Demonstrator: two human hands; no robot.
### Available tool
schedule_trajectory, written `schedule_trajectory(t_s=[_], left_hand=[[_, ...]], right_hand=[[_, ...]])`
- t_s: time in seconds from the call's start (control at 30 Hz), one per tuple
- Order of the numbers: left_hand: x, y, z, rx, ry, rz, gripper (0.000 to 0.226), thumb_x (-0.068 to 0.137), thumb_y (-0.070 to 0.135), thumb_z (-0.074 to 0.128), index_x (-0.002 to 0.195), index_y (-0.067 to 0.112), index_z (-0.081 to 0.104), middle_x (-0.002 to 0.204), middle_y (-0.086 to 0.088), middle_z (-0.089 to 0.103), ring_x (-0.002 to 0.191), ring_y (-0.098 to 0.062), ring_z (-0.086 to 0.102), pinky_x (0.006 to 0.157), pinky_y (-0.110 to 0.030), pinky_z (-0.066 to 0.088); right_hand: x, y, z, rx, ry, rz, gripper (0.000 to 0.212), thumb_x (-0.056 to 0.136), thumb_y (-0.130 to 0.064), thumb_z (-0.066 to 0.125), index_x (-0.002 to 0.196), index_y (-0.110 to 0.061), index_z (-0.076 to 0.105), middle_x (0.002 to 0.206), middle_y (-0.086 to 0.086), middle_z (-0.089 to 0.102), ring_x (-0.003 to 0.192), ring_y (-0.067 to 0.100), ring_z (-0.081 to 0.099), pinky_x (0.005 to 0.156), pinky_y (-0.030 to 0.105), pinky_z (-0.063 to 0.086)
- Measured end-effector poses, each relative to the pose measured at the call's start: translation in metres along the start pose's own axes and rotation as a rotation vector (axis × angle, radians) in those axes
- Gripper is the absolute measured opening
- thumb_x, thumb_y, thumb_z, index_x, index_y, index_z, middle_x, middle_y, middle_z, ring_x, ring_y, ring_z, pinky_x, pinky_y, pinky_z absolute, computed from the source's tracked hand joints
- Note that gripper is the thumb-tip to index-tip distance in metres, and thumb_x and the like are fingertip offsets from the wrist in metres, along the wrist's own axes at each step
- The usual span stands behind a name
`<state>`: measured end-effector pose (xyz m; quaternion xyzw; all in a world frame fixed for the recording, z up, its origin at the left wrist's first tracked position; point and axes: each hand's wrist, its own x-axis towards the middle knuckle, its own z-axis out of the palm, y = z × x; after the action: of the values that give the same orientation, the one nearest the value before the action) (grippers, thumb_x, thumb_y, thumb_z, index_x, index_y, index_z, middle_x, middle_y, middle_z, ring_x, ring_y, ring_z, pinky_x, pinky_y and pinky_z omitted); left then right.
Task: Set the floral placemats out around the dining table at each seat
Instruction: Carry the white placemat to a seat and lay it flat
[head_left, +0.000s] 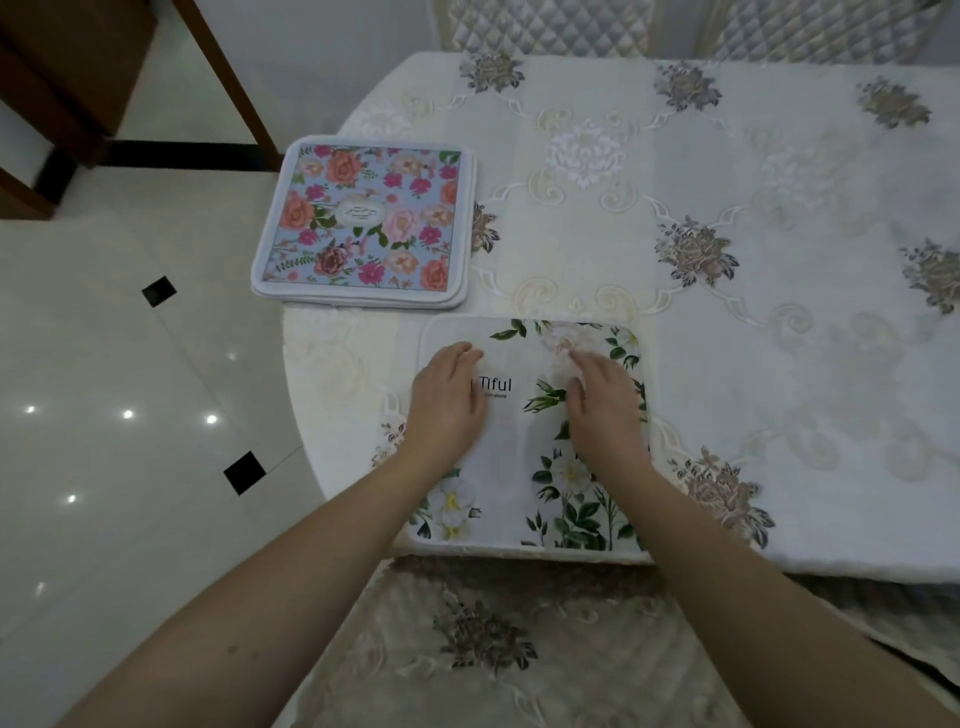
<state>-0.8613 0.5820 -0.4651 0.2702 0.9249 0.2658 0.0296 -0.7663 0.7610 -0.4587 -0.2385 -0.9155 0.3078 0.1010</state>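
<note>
A white placemat (519, 467) printed with green leaves and pale blossoms lies flat at the near edge of the counter (753, 322), square to the seat, and both hands rest on top of it. The left hand (449, 400) lies palm down on the mat's left half, its fingers (465, 353) straight and held close together, pointing toward the mat's far edge. The right hand (605, 402) lies palm down on the right half, its fingers (584, 364) straight and slightly spread over the printed flowers; neither hand pinches or curls around anything. Between the two hands the letters "Tiful" show on the mat. Just beyond the mat's far left corner, at the counter's left edge, sits one stack of placemats (363, 223) with pink and orange roses on blue; its layered edges suggest perhaps four mats, though the count is hard to read. Two quilted chair backs (550, 26) stand at the far side.
</note>
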Motion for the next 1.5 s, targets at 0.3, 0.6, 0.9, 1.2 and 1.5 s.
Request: schedule_trajectory(t_s=[0.3, 0.6, 0.9, 1.2, 1.5], left_hand=[[0.033, -0.022, 0.038, 0.290, -0.292, 0.203, 0.058, 0.104, 0.041, 0.023, 0.158, 0.023, 0.014, 0.167, 0.002, 0.011, 0.153, -0.016, 0.008, 0.124, -0.038, 0.003], [0.028, -0.042, 0.026, 0.286, -0.276, 0.089, 0.067, 0.104, 0.045, 0.032, 0.159, 0.017, 0.007, 0.167, -0.002, 0.007, 0.154, -0.016, 0.005, 0.122, -0.030, -0.004], [0.024, -0.020, 0.005, 0.263, -0.278, -0.088, 0.061, 0.106, 0.039, 0.028, 0.157, 0.007, 0.016, 0.166, -0.010, 0.016, 0.153, -0.022, 0.011, 0.123, -0.038, 0.006], [-0.072, 0.011, 0.038, 0.228, -0.313, 0.069, 0.058, 0.107, 0.036, 0.023, 0.158, 0.011, 0.013, 0.166, -0.006, 0.008, 0.154, -0.019, 0.005, 0.123, -0.035, -0.001], [-0.093, -0.042, 0.009, 0.356, -0.380, 0.223, 0.072, 0.099, 0.055, 0.024, 0.159, 0.018, 0.014, 0.167, -0.002, 0.010, 0.153, -0.020, 0.009, 0.124, -0.041, 0.009]], right_hand=[[0.033, 0.007, 0.047, -0.367, -0.262, -0.219, 0.057, 0.105, -0.037, 0.028, 0.158, -0.020, 0.013, 0.166, -0.001, 0.009, 0.153, 0.014, 0.002, 0.123, 0.036, -0.002], [0.035, 0.064, 0.011, -0.454, -0.202, -0.009, 0.068, 0.101, -0.050, 0.013, 0.158, -0.013, 0.005, 0.167, 0.004, 0.005, 0.153, 0.015, 0.001, 0.123, 0.034, 0.000], [0.011, 0.032, 0.001, -0.279, -0.135, 0.103, 0.060, 0.104, -0.032, 0.031, 0.156, -0.006, 0.017, 0.163, 0.011, 0.021, 0.151, 0.023, 0.016, 0.122, 0.038, 0.011], [-0.082, -0.011, 0.059, -0.373, -0.263, -0.025, 0.058, 0.107, -0.031, 0.022, 0.156, -0.008, 0.004, 0.166, 0.007, 0.002, 0.153, 0.018, -0.002, 0.122, 0.032, -0.007], [-0.106, 0.019, 0.033, -0.450, -0.263, -0.030, 0.062, 0.102, -0.048, 0.026, 0.158, -0.023, 0.015, 0.166, -0.001, 0.011, 0.153, 0.017, 0.008, 0.123, 0.042, 0.005]])
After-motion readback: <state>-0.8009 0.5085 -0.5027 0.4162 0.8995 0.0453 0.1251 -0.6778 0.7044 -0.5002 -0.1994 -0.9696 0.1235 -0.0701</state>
